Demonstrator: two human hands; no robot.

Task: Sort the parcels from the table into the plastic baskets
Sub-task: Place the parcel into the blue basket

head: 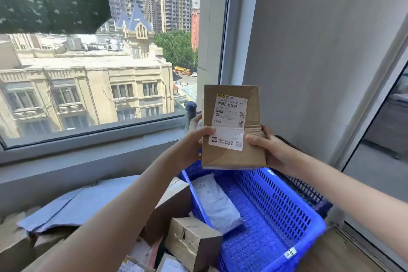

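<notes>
Cardboard parcel [231, 126]: I see left hand [194, 141] and right hand [270, 150] fingers grasping its sides, upright above the blue basket [276, 205].

The white label [229, 121] on the brown parcel [254, 104] has a top line that I read as "9020 1148-00 A9". Lower down it says "1148". Its small print is too tiny for me. A little tag [290, 252] on the blue basket [276, 194] has scribbles I cannot read.
</notes>
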